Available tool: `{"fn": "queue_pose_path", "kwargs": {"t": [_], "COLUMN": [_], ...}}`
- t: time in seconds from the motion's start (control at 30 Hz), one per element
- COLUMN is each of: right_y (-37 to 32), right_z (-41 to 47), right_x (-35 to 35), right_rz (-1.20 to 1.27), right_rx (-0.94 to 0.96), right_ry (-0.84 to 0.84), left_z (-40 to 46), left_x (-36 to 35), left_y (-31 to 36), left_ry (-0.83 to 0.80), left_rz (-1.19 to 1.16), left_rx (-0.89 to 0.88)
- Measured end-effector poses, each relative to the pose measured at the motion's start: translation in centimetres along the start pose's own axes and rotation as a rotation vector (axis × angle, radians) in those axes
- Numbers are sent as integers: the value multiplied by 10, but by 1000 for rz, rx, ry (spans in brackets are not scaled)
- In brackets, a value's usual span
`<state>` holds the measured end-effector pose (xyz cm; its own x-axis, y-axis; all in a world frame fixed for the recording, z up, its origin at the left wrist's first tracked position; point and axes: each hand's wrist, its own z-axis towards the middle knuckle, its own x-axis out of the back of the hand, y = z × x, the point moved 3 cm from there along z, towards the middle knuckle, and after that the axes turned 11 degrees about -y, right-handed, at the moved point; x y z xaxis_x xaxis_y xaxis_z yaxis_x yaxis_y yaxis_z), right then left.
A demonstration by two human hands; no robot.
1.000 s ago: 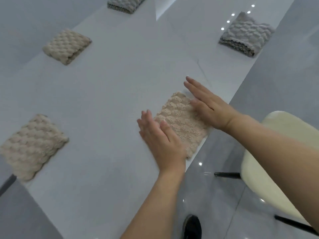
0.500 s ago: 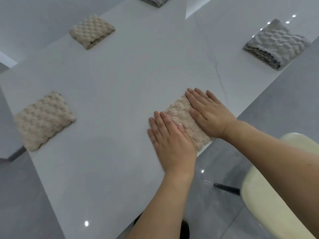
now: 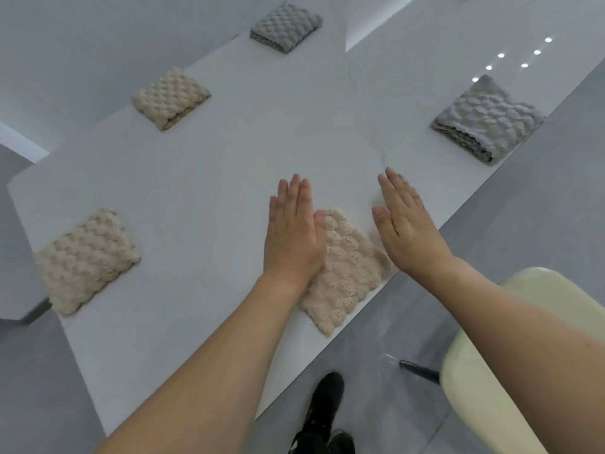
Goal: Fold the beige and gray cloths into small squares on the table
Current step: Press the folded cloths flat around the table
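Head view: folded beige cloth (image 3: 347,270) at the near edge of the table (image 3: 229,178) — left hand (image 3: 293,239) flat, fingers straight, over its left side, probably squaring the fold; right hand (image 3: 409,231) spread flat just right of it, holding nothing — folded squares farther off.

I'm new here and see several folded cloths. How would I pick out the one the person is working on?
Look at the white table, along its near edge by the cream chair. The beige cloth lies there between the left hand and right hand. Unlike the other beige squares, it overhangs the table edge.
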<state>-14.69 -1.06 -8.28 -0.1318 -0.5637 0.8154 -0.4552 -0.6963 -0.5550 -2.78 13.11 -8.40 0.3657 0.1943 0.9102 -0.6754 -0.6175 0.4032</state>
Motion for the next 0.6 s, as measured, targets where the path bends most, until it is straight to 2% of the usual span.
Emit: {"fn": "queue_pose_path", "kwargs": {"t": [0.33,0.6], "right_y": [23,45], "right_z": [43,51], "right_x": [17,20], "right_rz": [84,117], "right_rx": [-37,-8], "right_ry": [31,61], "left_z": [74,95], "left_x": [-12,-25], "left_y": [13,24], "left_ry": [-148,-217], "left_rz": [26,11], "left_rx": [-70,-67]}}
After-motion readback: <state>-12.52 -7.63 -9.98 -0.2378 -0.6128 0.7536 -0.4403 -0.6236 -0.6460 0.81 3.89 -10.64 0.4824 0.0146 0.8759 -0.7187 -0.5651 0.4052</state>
